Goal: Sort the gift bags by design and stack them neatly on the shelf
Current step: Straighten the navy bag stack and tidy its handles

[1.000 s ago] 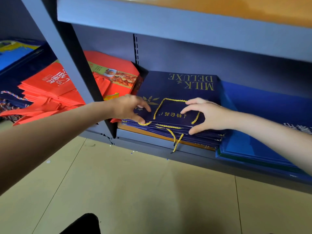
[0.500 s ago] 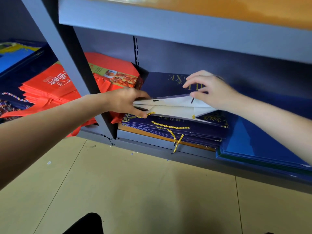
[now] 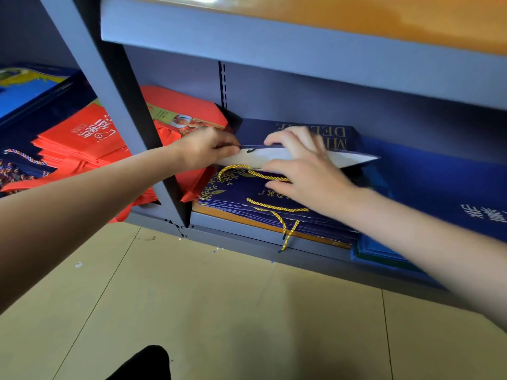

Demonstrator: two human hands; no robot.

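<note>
The right hand [image 3: 304, 171] was smeared by motion, so how its fingers [image 3: 277, 138] lay on the top navy bag [image 3: 299, 127] could not be told. It covered the middle of the gold lettering [image 3: 340, 135] there. The left hand's [image 3: 205, 149] fingertips were tucked behind the bag's lifted edge. The upright post [image 3: 120, 111] hid part of the red bags [image 3: 79, 135]. The blue bags [image 3: 439, 187] ran off the right edge, their white characters [image 3: 482, 212] cut short. A dark shape [image 3: 142, 363] at the bottom edge could not be identified.
</note>
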